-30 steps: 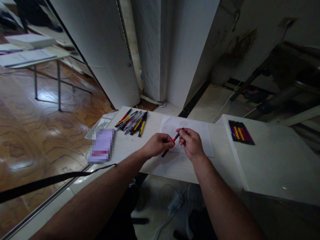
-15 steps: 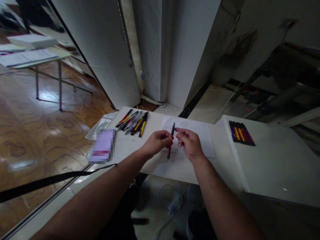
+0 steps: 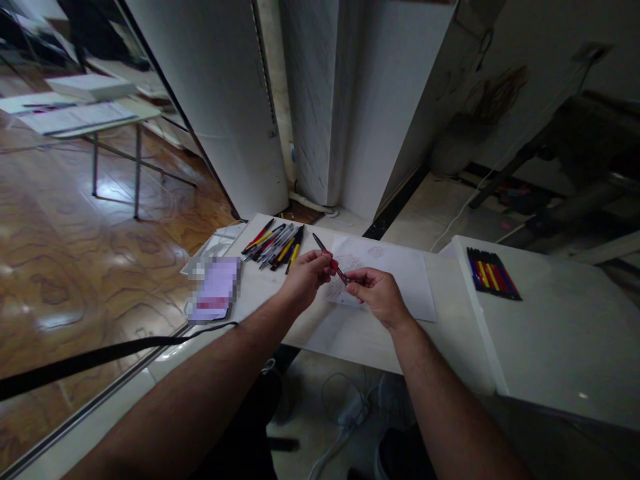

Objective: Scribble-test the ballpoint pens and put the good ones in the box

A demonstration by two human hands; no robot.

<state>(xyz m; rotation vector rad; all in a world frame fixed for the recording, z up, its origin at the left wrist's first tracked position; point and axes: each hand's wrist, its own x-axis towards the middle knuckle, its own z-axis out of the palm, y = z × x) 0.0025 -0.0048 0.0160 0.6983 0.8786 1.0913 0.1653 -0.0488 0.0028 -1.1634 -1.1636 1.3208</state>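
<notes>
My left hand (image 3: 309,275) has swung the slim red-and-black pen (image 3: 341,273) round: half a second ago it stood nearly upright, and now it slants, its dark upper end pointing away to the left and its other end coming down towards my right. It is held in the air over the left part of the white paper sheet with lines of writing (image 3: 411,283), not lying on it. My left thumb and fingers are closed on the pen near its middle, hiding some of the barrel.

My right hand (image 3: 377,295) has changed more. A second ago it was at the pen's upper end, then its fingers were loose beside it; now thumb and forefinger are pinched about the lower end, the remaining fingers curled in. I read that as the handling having passed from one end of the pen to the other, with both hands sharing its weight, though what exactly my right fingertips cover I cannot tell.

Left of the sheet, on the same white table (image 3: 455,307), the loose heap of clear, yellow, red and black pens (image 3: 278,247) looks unchanged, as does the neat row of black-ended red, yellow and blue pens (image 3: 493,274) off to the sheet's right
</notes>
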